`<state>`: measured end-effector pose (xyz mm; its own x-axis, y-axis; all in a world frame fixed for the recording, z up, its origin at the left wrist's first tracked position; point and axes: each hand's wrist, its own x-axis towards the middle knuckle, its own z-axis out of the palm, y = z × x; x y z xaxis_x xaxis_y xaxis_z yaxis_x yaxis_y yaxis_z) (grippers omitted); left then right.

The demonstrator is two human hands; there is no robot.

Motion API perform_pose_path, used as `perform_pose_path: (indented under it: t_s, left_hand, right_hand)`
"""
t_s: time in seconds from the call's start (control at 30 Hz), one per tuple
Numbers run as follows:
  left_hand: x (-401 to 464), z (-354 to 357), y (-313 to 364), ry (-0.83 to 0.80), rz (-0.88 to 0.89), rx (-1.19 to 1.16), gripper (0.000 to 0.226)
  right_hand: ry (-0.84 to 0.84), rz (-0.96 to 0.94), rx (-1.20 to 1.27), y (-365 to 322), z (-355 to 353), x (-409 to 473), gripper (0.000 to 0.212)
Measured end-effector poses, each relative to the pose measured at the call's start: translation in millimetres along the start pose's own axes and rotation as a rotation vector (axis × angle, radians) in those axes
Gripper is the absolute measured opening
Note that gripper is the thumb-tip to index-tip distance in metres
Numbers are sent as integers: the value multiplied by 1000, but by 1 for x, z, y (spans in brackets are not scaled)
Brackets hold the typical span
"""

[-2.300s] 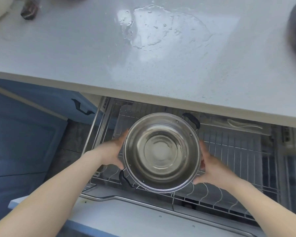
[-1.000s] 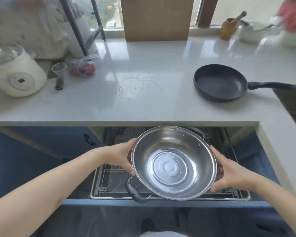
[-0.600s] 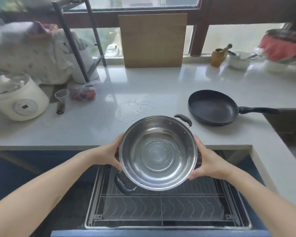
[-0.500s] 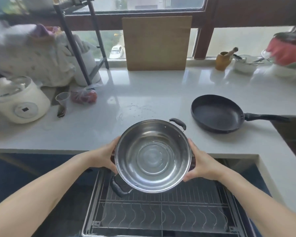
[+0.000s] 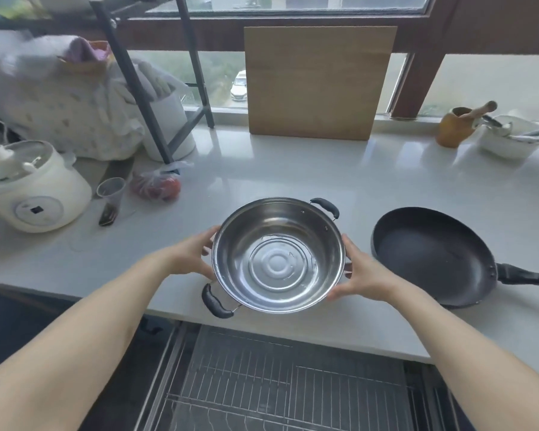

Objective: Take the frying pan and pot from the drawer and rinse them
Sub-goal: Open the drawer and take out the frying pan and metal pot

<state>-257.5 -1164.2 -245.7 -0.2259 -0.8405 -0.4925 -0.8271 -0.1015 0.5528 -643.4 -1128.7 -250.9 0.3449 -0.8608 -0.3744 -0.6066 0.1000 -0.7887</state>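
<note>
Head view, the only 1. Hidden or cut off first: long black handle of the black non-stick frying pan [image 5: 433,255] running out of frame at the right edge; underside and outer wall of the round stainless-steel pot [image 5: 278,256] out of sight, so no telling whether its base touches the white stone countertop [image 5: 293,175] or hangs just above it. Fingers of both hands mostly concealed behind the pot's wall. Open wire-rack drawer [image 5: 280,381] below the counter edge cropped by the bottom of the frame. Left side blurred — a white rice cooker [image 5: 33,188], a clear plastic cup [image 5: 110,191], a clear bag of red produce [image 5: 157,186], pale cloth heaped behind a dark metal rack leg [image 5: 143,98], details hard to read.

Pot: shallow, mirror-bright, concentric rings stamped in the base, a few water drops inside, 2 black loop handles — 1 at the far right rim, 1 at the near left. Positioned over the counter's front part, just left of the frying pan, not touching it as far as visible.

Left hand [image 5: 190,255] curled round the pot's left wall, thumb near the rim. Right hand [image 5: 363,273] gripping the right wall likewise, thumb up along the edge.

Leaning upright against the window, a plain wooden cutting board [image 5: 316,80]. Far right, a wooden mortar with pestle [image 5: 459,126] beside a white bowl of utensils [image 5: 507,140].
</note>
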Motion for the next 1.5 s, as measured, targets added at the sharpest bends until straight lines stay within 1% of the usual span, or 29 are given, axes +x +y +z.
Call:
perform_pose_path:
  t_s: [0.2, 0.3, 0.4, 0.5, 0.6, 0.7, 0.8, 0.9, 1.0, 1.1, 1.17, 1.2, 1.3, 1.4, 1.43, 1.5]
  left_hand:
    - [18, -6, 3, 107, -60, 5, 105]
    - [14, 0, 0, 202, -97, 26, 102]
    - [1, 12, -1, 307, -117, 77, 97]
    - [-20, 29, 3, 408, -55, 137, 96]
    - [-51, 51, 5, 454, 2, 74, 97]
    - [-95, 82, -1, 433, 47, 8, 95]
    - [-149, 122, -17, 396, 85, -69, 90]
    - [-206, 171, -45, 381, 61, -108, 90]
    - [-263, 225, -76, 438, 29, -111, 89]
    - [-308, 268, -107, 550, -38, -73, 90]
    - [-326, 289, -128, 596, -132, -36, 95]
    - [-331, 298, -139, 613, -193, -8, 99]
    - [-343, 315, -157, 627, -378, -13, 111]
    - [-346, 322, -151, 562, -560, -98, 117]
    - [-344, 322, -148, 546, -600, -111, 118]
    - [-336, 323, -143, 517, -645, -120, 117]
  right_hand:
    - [52, 21, -18, -4, -8, 20, 110]
    - [128, 53, -52, -5, 2, 16, 119]
    - [258, 102, -64, -2, 16, 5, 130]
    - [347, 103, -94, -3, 32, -16, 125]
    - [381, 96, -81, -4, 54, -52, 120]
    - [425, 96, -13, 3, 86, -103, 119]
    - [457, 137, 63, 18, 130, -165, 116]
    - [510, 202, 157, 43, 179, -227, 118]
    - [647, 278, 218, 75, 228, -286, 117]
    - [840, 391, 237, 110, 268, -335, 120]
    - [944, 502, 222, 128, 287, -355, 126]
    - [974, 560, 195, 135, 292, -362, 124]
    - [961, 712, 121, 147, 297, -373, 111]
    - [893, 818, 136, 154, 291, -372, 96]
    - [866, 840, 129, 157, 287, -369, 96]
    - [816, 870, 91, 164, 280, -363, 104]
